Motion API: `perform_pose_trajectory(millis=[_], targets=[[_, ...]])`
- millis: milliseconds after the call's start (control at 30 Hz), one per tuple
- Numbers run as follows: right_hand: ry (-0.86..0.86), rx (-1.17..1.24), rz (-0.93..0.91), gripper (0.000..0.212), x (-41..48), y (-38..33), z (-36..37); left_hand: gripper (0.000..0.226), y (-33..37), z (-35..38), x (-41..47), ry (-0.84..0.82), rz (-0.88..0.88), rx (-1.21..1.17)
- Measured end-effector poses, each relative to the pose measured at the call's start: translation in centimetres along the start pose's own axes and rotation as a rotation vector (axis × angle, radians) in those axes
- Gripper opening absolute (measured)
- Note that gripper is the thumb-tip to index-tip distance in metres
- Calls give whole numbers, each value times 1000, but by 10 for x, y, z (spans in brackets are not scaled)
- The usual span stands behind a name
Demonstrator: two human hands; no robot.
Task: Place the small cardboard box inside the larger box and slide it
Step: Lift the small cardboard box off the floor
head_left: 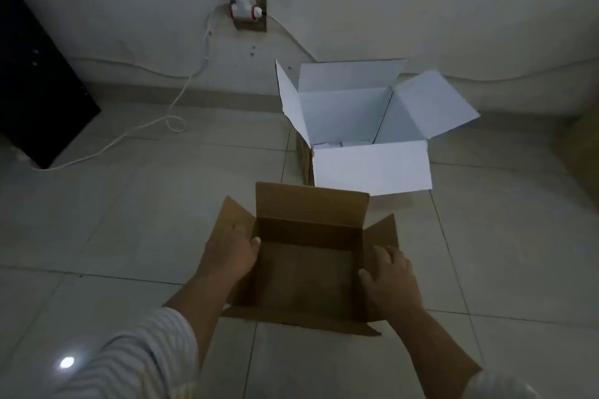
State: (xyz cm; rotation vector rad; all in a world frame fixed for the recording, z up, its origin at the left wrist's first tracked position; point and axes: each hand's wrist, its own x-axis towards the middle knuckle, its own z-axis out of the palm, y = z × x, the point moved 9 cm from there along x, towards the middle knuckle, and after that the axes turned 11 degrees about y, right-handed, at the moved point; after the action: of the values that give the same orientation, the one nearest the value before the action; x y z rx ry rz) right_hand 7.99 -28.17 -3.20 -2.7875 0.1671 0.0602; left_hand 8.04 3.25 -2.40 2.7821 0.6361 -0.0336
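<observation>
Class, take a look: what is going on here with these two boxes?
A person holds a small brown cardboard box by its sides, left hand and right hand gripping opposite walls, thumbs inside. Its flaps are open and it looks empty. Beyond it on the tiled floor stands a larger white-lined box, flaps open. The small box is not yet inside it.

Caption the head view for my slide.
Both hands, left hand and right hand, grip the open brown box before the white-lined box.
</observation>
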Motion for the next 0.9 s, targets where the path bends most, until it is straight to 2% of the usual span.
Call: perform_pose_trajectory(millis=[200,267,367,433,500,567,667,900], targets=[[174,-120,-3,60,28,30,30,62,-52,47,26,101,-192,20],[163,-67,52,61,31,38,35,63,-67,55,29,95,-296,-55],[146,64,121,62,36,46,43,62,-73,56,35,132,-339,-198],[165,112,149,59,39,45,43,56,-71,51,39,156,-339,-235],[172,180,208,51,44,46,44,44,-65,51,42,127,-288,-167],[139,218,269,36,47,47,50,35,-60,53,43,112,-236,-110],[102,159,226,10,46,40,56,27,-56,56,42,119,-212,-104],[103,137,176,7,38,32,49,25,-40,48,29,109,-119,-81]])
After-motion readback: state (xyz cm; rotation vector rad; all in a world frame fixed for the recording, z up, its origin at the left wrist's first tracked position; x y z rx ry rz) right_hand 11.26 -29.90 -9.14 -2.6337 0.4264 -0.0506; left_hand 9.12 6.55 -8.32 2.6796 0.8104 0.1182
